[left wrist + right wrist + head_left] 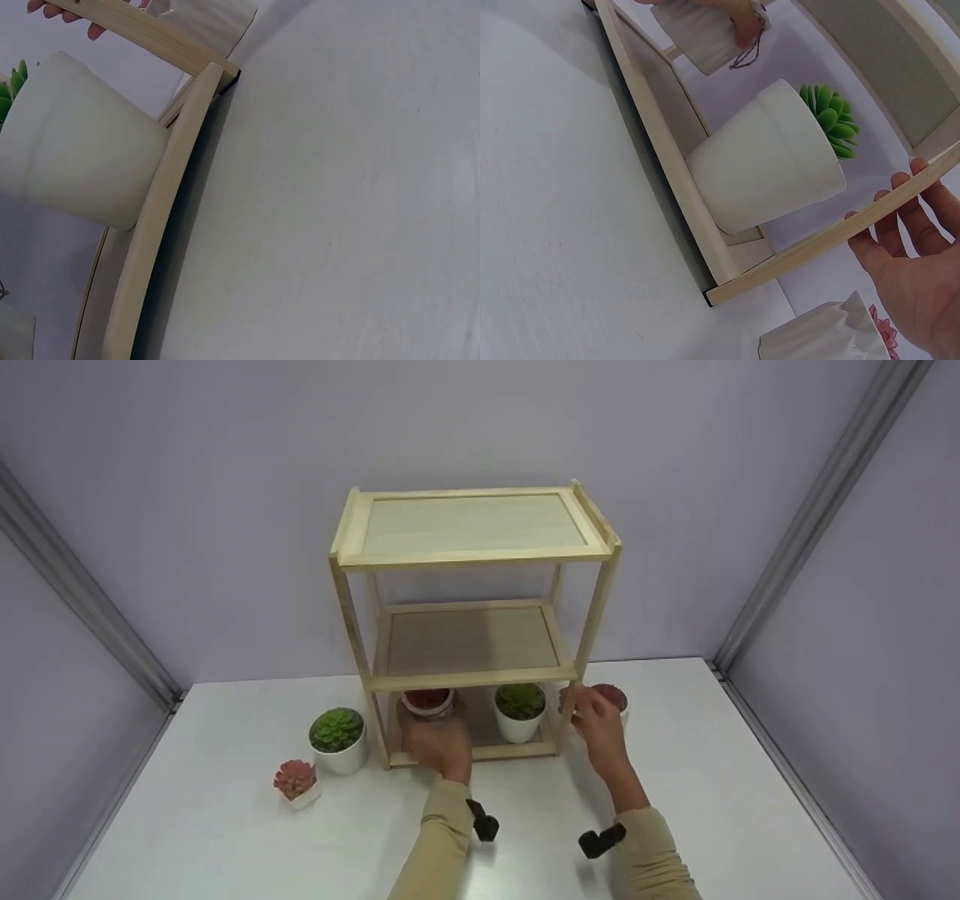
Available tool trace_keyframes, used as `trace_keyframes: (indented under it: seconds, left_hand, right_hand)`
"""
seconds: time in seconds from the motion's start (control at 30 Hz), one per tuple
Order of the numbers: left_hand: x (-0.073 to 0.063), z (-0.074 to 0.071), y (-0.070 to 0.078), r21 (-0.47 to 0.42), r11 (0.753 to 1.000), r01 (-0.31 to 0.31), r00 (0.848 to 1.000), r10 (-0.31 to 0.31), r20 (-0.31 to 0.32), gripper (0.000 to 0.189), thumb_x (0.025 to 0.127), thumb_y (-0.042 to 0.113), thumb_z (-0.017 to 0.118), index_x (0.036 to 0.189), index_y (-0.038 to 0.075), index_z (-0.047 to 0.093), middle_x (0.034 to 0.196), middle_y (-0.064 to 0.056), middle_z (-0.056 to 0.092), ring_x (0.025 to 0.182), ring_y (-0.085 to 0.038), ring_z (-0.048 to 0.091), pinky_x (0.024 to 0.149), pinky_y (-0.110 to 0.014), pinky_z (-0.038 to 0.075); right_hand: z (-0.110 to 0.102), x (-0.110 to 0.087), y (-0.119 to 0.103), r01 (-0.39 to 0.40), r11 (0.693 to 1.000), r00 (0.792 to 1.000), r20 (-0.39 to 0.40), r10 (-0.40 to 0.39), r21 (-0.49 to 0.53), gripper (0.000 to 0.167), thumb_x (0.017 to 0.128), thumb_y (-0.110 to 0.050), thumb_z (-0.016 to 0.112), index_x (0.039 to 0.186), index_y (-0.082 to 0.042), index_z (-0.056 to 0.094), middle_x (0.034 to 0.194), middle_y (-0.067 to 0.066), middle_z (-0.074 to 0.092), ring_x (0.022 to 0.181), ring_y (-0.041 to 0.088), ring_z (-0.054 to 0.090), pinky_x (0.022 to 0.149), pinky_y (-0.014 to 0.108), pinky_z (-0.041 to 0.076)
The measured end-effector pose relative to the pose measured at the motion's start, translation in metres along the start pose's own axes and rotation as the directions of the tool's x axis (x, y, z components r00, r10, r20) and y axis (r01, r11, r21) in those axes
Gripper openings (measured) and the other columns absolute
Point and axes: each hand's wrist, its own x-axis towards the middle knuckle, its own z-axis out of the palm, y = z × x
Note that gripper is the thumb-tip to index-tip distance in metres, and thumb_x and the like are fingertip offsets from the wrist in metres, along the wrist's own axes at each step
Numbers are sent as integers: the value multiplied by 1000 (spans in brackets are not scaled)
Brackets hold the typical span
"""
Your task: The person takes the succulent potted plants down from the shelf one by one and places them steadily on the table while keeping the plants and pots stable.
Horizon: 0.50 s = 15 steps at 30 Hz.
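**Gripping twine-tied pot (pixel 694 37) left, rack post (pixel 825 244) right**

Left hand (pixel 439 742) reaches into bottom tier of the wooden rack (pixel 472 521), fingers wrapped on the pot at that tier's left end; can't tell if its base touches. Right hand (pixel 600 727) is up at the right front post, fingers curled round it, tips past the far side, thumb hidden. Tan sleeves (pixel 442 840) on both arms. White table (pixel 750 802), pale lilac walls (pixel 465 420), grey metal strips (pixel 817 525) at the corners. Count: one rack, three tiers. Five potted succulents: twine-tied one; green one (pixel 520 727) on bottom tier; larger green (pixel 343 754) and small pink (pixel 296 780) on table, left of rack; red one (pixel 611 695) just right.
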Motion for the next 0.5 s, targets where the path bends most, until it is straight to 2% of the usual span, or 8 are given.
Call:
trace_keyframes:
  seconds: [0.17, 0.37, 0.5]
  left_hand:
    - [-4, -6, 5, -13, 1000, 19, 1000, -20, -17, 99, 75, 27, 96, 158, 11, 44, 146, -14, 64, 127, -37, 66, 102, -55, 55]
    - [-12, -12, 11, -34, 999, 28, 999, -29, -30, 100, 74, 27, 95, 158, 11, 44, 138, -15, 69, 122, -38, 68, 100, -56, 54]
    - [-15, -14, 15, -33, 999, 17, 999, -18, -43, 99, 73, 28, 95, 157, 10, 46, 135, -15, 70, 121, -39, 68, 100, -57, 54]
  right_hand:
    - [1, -1, -1, -9, 1000, 1000, -4, 9, 1, 47, 114, -33, 48, 129, 7, 67, 134, 24, 65, 127, 26, 64, 116, 51, 49]
    - [1, -1, 0, -10, 1000, 1000, -15, 10, -10, 46, 113, -33, 48, 125, 7, 69, 125, 15, 70, 124, 25, 66, 116, 51, 50]
    - [1, -1, 0, -13, 1000, 1000, -18, 12, -20, 47, 113, -34, 48, 126, 6, 69, 125, 18, 70, 125, 24, 66, 117, 51, 49]
